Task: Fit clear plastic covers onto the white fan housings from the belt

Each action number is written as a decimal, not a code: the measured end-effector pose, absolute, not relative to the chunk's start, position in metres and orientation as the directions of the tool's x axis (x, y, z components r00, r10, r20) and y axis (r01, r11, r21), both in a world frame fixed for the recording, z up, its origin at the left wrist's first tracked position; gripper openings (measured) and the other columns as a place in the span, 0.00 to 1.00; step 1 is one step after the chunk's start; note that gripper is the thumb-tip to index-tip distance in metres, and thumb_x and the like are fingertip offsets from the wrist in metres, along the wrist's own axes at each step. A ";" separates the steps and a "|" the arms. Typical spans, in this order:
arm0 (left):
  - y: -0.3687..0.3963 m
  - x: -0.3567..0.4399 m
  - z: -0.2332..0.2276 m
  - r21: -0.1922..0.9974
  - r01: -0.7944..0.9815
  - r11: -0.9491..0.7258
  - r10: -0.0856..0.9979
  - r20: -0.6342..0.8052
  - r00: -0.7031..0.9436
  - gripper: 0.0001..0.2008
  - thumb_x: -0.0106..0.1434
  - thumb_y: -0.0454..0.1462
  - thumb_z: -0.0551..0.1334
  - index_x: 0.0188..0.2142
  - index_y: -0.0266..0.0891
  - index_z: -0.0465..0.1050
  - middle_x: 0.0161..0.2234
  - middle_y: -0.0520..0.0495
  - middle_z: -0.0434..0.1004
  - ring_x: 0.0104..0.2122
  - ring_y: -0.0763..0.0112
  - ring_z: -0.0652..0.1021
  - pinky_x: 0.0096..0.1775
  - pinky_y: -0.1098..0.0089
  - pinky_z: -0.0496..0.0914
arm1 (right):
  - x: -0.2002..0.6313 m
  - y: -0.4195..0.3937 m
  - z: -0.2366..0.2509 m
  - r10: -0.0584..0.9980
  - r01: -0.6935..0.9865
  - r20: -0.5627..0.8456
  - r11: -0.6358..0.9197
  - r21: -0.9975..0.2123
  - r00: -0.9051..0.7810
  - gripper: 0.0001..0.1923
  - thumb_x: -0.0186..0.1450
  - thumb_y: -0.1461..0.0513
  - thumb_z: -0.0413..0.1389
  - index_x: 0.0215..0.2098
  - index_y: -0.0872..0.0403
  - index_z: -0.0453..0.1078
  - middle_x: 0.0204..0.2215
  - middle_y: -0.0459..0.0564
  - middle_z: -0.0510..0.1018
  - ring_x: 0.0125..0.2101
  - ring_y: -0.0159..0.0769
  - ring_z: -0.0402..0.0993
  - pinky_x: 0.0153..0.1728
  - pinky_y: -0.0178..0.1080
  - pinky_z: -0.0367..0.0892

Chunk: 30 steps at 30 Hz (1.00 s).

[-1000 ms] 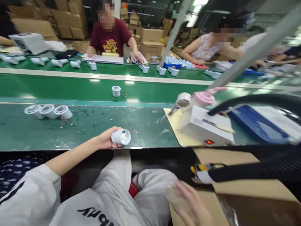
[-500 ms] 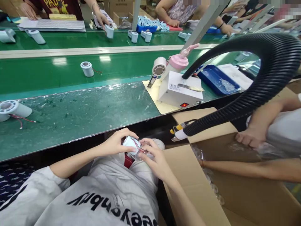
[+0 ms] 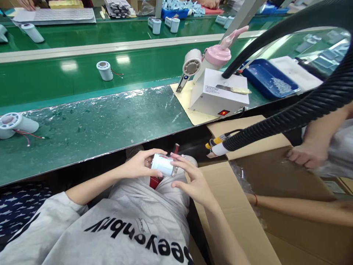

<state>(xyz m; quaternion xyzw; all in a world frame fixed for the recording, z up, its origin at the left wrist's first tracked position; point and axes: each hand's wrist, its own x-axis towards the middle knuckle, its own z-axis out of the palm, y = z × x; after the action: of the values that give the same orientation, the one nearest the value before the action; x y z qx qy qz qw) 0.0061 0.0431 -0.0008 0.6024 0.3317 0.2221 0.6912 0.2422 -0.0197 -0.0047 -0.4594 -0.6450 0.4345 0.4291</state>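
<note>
Just below the frame's centre, a white cylinder (image 3: 163,164) is held lying crosswise, clamped between the left hand (image 3: 138,165) and the right hand (image 3: 193,180), one at each end.

Counts:
- White plastic cylinder in lap (image 3: 163,164): one.
- Same white cylinders on green tabletop (image 3: 91,125) and belt: two at left edge (image 3: 18,124), one mid-belt (image 3: 104,70), three on far side (image 3: 156,26).
- White box machine (image 3: 219,94): one.
- Blue tray (image 3: 268,79): one.
- Black ribbed hose (image 3: 303,110): one.
- Open cardboard box (image 3: 248,221): one.
</note>
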 end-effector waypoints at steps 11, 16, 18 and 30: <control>0.043 -0.004 0.007 0.991 0.064 -0.116 0.655 0.028 0.755 0.38 0.52 0.47 0.77 0.61 0.45 0.73 0.60 0.38 0.76 0.58 0.52 0.76 0.59 0.56 0.70 | 0.242 -0.031 0.005 0.934 0.284 0.208 0.291 -0.914 -0.289 0.20 0.65 0.60 0.67 0.54 0.49 0.73 0.53 0.56 0.81 0.55 0.48 0.78 0.56 0.51 0.76; 0.041 -0.008 0.009 0.971 0.030 -0.238 0.611 0.126 0.782 0.37 0.55 0.46 0.76 0.63 0.47 0.71 0.63 0.38 0.73 0.63 0.51 0.73 0.65 0.51 0.65 | 0.240 -0.032 0.010 0.958 0.139 0.053 0.096 -0.986 -0.283 0.21 0.63 0.57 0.68 0.53 0.50 0.73 0.52 0.56 0.80 0.51 0.48 0.80 0.48 0.47 0.81; 0.040 -0.009 0.010 0.965 0.027 -0.261 0.600 0.140 0.788 0.37 0.56 0.45 0.76 0.64 0.47 0.70 0.64 0.37 0.73 0.63 0.51 0.73 0.65 0.51 0.65 | 0.239 -0.033 0.011 0.958 0.098 0.004 0.033 -0.995 -0.286 0.21 0.63 0.56 0.68 0.53 0.49 0.72 0.51 0.56 0.80 0.50 0.46 0.80 0.46 0.45 0.81; 0.037 -0.011 0.014 0.942 0.022 -0.334 0.571 0.184 0.800 0.36 0.59 0.43 0.74 0.66 0.49 0.68 0.65 0.38 0.71 0.64 0.52 0.73 0.65 0.52 0.66 | 0.232 -0.032 0.005 0.943 -0.080 -0.199 -0.228 -0.970 -0.265 0.25 0.61 0.44 0.67 0.47 0.50 0.69 0.39 0.51 0.77 0.34 0.38 0.77 0.34 0.39 0.77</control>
<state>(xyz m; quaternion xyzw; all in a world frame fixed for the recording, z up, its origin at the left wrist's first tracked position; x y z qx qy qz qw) -0.0113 0.0365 0.0135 0.7767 0.1910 0.2521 0.5447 0.2316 -0.0322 0.0053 -0.4545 -0.4748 0.6382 0.4010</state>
